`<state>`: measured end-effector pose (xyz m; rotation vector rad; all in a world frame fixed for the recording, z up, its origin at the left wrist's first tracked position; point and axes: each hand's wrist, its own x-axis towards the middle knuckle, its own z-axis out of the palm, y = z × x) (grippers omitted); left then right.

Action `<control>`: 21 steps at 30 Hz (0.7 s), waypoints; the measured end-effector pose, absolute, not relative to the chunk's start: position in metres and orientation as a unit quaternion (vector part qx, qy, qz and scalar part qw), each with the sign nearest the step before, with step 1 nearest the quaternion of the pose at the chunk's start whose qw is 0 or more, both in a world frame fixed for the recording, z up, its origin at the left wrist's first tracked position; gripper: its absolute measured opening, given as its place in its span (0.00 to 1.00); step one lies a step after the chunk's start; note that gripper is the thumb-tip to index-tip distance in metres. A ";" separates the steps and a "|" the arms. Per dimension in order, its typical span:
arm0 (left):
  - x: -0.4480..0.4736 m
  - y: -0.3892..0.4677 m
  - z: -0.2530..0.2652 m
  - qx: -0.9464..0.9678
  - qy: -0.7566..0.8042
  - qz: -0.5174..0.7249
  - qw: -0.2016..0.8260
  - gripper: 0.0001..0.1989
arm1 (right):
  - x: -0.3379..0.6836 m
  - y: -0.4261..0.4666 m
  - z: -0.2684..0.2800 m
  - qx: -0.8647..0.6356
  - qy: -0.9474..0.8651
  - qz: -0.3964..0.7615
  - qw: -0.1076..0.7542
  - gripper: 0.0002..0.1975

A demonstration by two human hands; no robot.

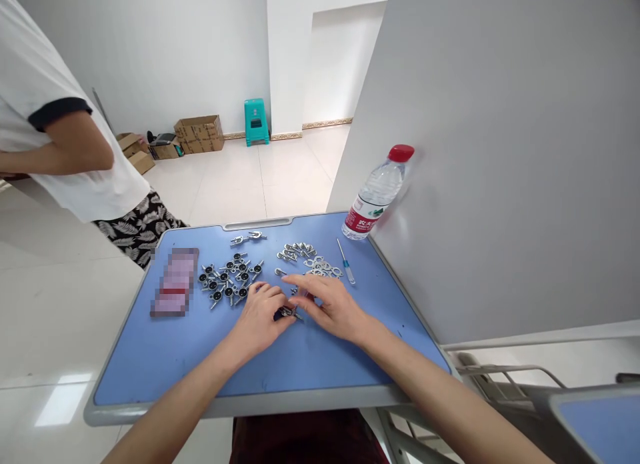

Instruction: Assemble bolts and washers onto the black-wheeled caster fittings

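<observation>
My left hand (pixel 263 314) is closed over the table, thumb and fingers pinching a small metal fitting (pixel 287 311), which they partly cover. Beside it is my right hand (pixel 333 305), its index finger stretched out and its thumb apart, close to the fitting; whether the thumb touches it I cannot tell. Left of my hands lie several assembled metal fittings with black round centres (pixel 229 277). Beyond my right hand are flat metal rings (pixel 323 268) and small curved metal pieces (pixel 297 251). Some loose small parts are half hidden under my right fingers.
The blue table (pixel 150 371) also holds a blurred purple phone-shaped object (pixel 177 281), a screwdriver (pixel 346 263), two forked metal pieces (pixel 249 237) and a water bottle (pixel 375 197) by the grey partition (pixel 500 171). A person (pixel 90 151) stands at the left. Boxes (pixel 200 134) and a stool (pixel 256 122) stand behind.
</observation>
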<state>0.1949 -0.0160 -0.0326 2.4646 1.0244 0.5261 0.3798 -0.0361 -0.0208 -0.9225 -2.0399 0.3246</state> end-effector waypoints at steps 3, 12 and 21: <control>0.195 -0.016 -0.034 0.884 0.367 0.192 0.215 0.03 | 0.381 -0.040 -0.014 -0.353 -0.836 0.154 0.390 0.15; 0.195 -0.016 -0.031 0.889 0.365 0.180 0.210 0.02 | 0.368 -0.040 -0.022 -0.420 -0.752 0.228 0.453 0.07; 0.193 -0.016 -0.029 0.891 0.372 0.174 0.194 0.02 | 0.373 -0.037 -0.023 -0.449 -0.698 0.325 0.454 0.06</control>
